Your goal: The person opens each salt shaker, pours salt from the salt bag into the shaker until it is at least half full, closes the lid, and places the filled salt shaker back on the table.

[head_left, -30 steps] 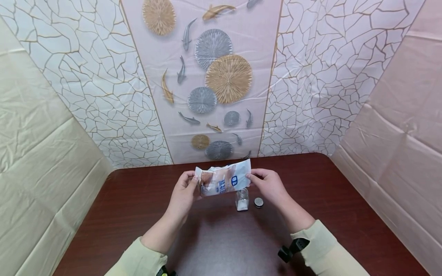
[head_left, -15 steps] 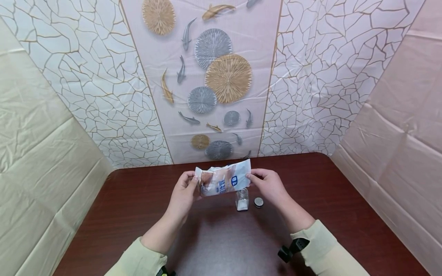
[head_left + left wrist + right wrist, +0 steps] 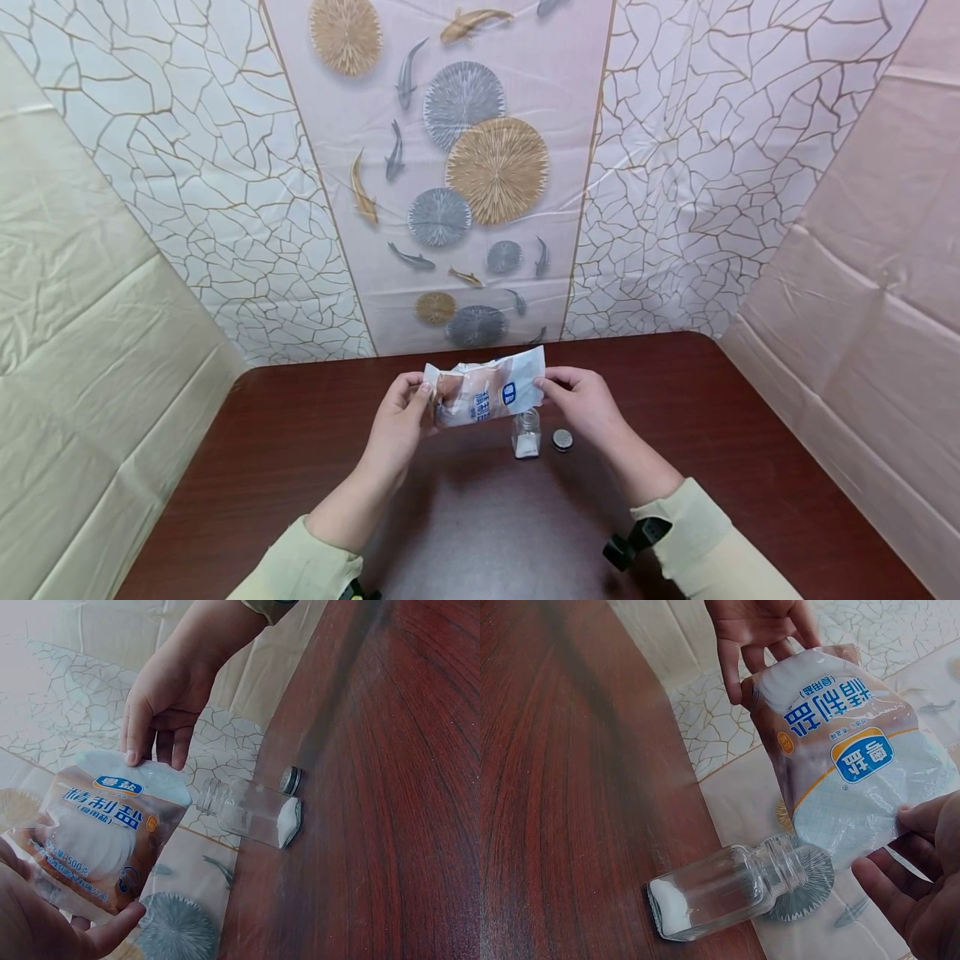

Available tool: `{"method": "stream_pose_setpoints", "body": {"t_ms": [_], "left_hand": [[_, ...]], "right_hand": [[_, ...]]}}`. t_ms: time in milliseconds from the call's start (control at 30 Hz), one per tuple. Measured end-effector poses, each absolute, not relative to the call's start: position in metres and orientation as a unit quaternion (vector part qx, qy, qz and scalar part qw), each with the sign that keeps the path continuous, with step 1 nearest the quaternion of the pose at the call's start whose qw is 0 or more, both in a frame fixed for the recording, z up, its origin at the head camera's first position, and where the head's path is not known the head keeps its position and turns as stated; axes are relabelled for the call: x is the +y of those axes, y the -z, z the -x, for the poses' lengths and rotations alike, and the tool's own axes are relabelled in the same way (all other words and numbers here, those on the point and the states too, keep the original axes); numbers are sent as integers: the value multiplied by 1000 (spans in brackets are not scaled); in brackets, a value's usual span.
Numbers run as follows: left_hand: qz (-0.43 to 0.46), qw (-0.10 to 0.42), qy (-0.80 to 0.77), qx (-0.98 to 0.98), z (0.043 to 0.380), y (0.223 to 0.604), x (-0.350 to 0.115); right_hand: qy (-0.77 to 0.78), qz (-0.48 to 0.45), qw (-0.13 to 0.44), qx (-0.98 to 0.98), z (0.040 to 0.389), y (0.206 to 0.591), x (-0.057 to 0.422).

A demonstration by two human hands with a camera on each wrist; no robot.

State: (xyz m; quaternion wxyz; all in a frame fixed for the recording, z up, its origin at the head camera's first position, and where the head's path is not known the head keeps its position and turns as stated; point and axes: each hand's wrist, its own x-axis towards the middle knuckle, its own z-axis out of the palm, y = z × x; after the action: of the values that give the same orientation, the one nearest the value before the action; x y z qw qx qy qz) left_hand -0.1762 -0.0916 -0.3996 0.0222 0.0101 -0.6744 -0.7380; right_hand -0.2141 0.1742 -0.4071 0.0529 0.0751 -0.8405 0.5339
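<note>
A white and brown plastic bag of salt, printed with blue lettering, is held up between both hands above the table. My left hand grips its left end, thumb in front. At the other end my right hand pinches the bag's pale edge between thumb and fingers. Just below that end stands a square glass jar without its lid, upright on the table. A small layer of white salt lies in its bottom. In the right wrist view the bag's lower corner overlaps the jar's threaded mouth.
The jar's round metal lid lies on the dark red-brown tabletop, right of the jar. Behind the table hangs a patterned cloth, with plain beige cloth walls on both sides.
</note>
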Motion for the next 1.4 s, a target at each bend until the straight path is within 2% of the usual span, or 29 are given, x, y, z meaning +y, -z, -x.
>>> {"method": "stream_pose_setpoints", "body": {"t_ms": [1400], "left_hand": [[-15,32,722,-691,176,400,-93]], "right_hand": [[-542,-72,44,-836,216,408,172]]}}
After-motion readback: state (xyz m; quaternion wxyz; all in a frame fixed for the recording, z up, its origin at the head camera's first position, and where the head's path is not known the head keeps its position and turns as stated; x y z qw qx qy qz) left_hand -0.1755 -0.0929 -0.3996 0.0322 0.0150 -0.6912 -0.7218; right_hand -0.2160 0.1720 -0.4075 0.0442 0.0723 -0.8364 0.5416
